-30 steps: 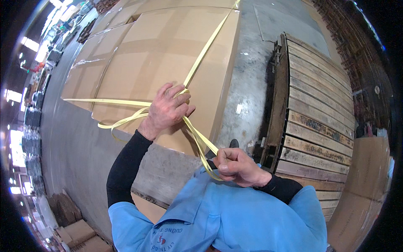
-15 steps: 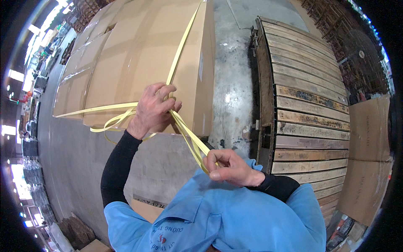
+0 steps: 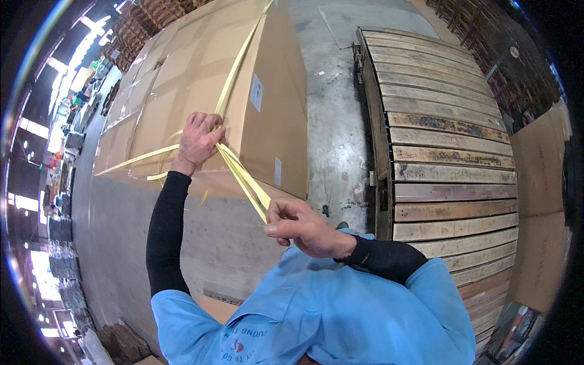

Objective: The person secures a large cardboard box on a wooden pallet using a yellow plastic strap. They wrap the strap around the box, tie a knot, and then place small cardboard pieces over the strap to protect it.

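The left hand [image 3: 198, 143] is closed on a yellow strap [image 3: 243, 177] at the near top edge of a large cardboard box [image 3: 201, 91], pressing it against the cardboard. From that hand the strap runs taut down to the right hand [image 3: 301, 226], which pinches its free end between thumb and fingers, close to the person's blue shirt. Beyond the left hand the strap continues up over the box top, and another length runs off to the left. The box stands on a grey concrete floor [image 3: 334, 121]. Right of both hands lies a wooden pallet [image 3: 444, 140], with flat cardboard sheets [image 3: 541, 207] farther right.
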Available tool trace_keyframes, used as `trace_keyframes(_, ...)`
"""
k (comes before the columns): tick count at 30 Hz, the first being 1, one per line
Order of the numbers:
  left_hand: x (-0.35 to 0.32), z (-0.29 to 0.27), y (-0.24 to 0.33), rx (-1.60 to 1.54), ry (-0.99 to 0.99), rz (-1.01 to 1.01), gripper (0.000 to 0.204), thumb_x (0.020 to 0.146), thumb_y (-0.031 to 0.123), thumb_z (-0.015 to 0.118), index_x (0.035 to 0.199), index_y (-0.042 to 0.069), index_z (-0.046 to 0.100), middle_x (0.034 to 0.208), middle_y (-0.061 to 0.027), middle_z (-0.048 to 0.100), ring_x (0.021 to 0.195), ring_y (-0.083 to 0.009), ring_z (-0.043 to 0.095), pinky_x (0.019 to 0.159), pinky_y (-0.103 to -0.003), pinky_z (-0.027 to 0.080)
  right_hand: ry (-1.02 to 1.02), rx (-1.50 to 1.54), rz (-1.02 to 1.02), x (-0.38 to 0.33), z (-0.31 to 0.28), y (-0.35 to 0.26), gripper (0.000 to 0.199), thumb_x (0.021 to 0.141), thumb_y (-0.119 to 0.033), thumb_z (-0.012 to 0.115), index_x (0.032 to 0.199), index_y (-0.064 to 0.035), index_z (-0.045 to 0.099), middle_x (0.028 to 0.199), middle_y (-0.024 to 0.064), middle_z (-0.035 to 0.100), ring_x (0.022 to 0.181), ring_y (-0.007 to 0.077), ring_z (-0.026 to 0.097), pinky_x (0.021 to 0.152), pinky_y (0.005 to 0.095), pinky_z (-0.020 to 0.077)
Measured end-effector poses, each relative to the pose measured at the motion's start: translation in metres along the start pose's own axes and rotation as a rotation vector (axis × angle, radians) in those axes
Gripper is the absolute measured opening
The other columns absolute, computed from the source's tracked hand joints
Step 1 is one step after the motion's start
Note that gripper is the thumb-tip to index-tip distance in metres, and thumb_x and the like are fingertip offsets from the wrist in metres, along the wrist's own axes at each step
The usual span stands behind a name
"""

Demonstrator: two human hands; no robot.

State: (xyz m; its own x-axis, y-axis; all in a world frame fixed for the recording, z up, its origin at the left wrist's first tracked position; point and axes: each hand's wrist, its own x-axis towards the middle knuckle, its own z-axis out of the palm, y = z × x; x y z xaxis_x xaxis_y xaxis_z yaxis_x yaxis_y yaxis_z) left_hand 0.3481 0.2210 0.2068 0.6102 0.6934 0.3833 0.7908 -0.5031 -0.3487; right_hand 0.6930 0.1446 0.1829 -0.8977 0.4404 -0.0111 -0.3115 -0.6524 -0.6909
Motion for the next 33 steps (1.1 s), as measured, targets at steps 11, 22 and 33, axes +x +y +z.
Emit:
trace_keyframes(11, -0.004, 0.004, 0.052, -0.001, -0.029, -0.220, 0.014, 0.068, 0.010, 0.077, 0.077, 0.010, 0.066, 0.101, -0.0060, 0.061, 0.096, -0.0294, 0.059, 0.082, -0.043, 0.049, 0.027, -0.092, -0.056, -0.022, -0.027, 0.013, 0.023, 0.090, -0.023, 0.072, 0.085, -0.0076, 0.056, 0.073, -0.0009, 0.051, 0.063, 0.0077, 0.048, 0.060, 0.0245, 0.0413)
trace_keyframes(22, -0.006, -0.003, 0.002, 0.212, -0.175, -0.109, 0.033, 0.074, 0.033, 0.078, 0.099, 0.013, 0.073, 0.090, -0.0009, 0.064, 0.088, -0.0246, 0.057, 0.082, -0.040, 0.047, 0.045, -0.172, -0.046, -0.028, 0.002, -0.007, 0.033, 0.091, -0.025, 0.074, 0.076, -0.0114, 0.047, 0.063, -0.0050, 0.040, 0.051, 0.0067, 0.038, 0.047, 0.0255, 0.0320)
trace_keyframes(33, -0.030, 0.013, 0.069, 0.056, 0.133, -0.470, 0.039, 0.081, 0.029, 0.082, 0.095, 0.000, 0.062, 0.107, -0.0141, 0.060, 0.105, -0.0344, 0.055, 0.091, -0.049, 0.046, 0.041, 0.177, 0.077, -0.052, -0.022, -0.004, 0.027, 0.097, -0.024, 0.065, 0.079, -0.0132, 0.048, 0.069, -0.0053, 0.040, 0.053, 0.0051, 0.033, 0.050, 0.0249, 0.0320)
